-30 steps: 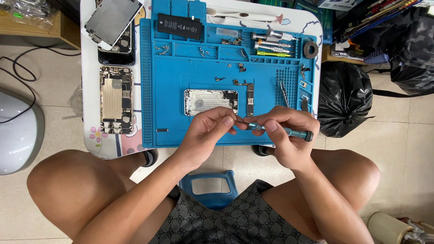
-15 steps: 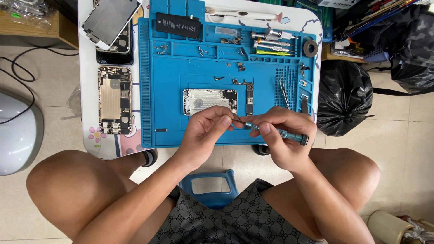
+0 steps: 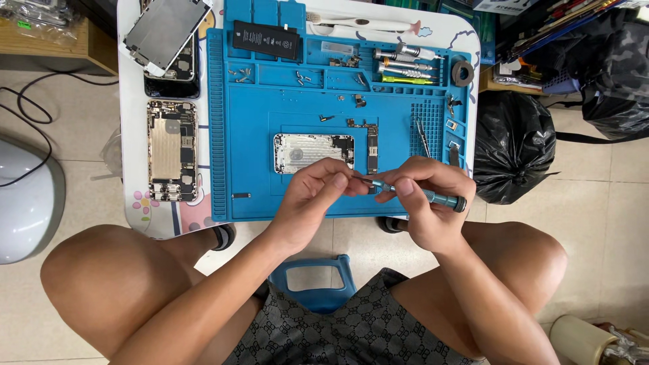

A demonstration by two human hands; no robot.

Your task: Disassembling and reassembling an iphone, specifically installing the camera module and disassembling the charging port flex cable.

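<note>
Nearest the camera are the person's bare knees and patterned dark shorts, with a blue plastic stool [image 3: 316,287] showing between the legs. Just above, both hands meet over the front edge of the blue silicone repair mat [image 3: 284,196]. The right hand [image 3: 422,203] has its grip closed around a slim teal metal precision screwdriver [image 3: 422,194] — thumb and fingers wrapped on the shaft, the knurled end sticking out to the right, the tip pointing left. The left hand [image 3: 314,196] has its fingers pinched together at that tip; whether something tiny sits between them cannot be told.

Just beyond the hands, on the mat's middle field, lies a silver metal phone housing [image 3: 307,152], open side up, with a narrow dark circuit board [image 3: 372,142] close beside its right end. A pair of thin metal tweezers [image 3: 422,135] lies near the mat's right side.

Left of the mat, on the white desk [image 3: 132,135], rests a second opened phone body with gold-toned innards [image 3: 172,150] — beyond it a detached screen panel [image 3: 165,27] leans on a dark phone.

Farthest off, the mat's upper trays hold a flat black battery [image 3: 265,39], scattered small screws and a row of silver screwdriver handles [image 3: 402,64]. A black plastic rubbish bag [image 3: 514,145] sits on the floor to the right.
</note>
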